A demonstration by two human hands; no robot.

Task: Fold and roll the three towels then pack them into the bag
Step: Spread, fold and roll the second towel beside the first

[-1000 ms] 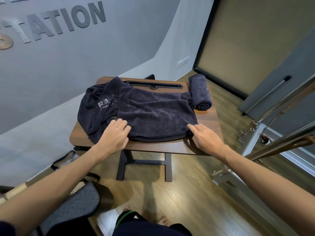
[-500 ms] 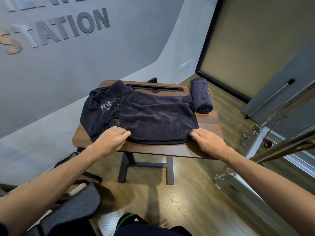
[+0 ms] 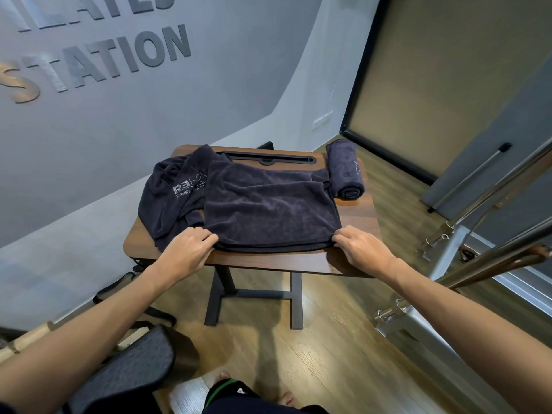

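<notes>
The left hand and the right hand, fingers curled, each pinch a near corner of the folded towel, which lies flat and dark at the centre of the frame on the wooden counter. A crumpled towel with white lettering lies partly under its left edge, and a rolled towel lies on the counter's upper right corner. A dark bag sits on the floor at lower left; its contents cannot be seen.

Single head-worn wide-angle view, looking forward and down, close over small table
</notes>
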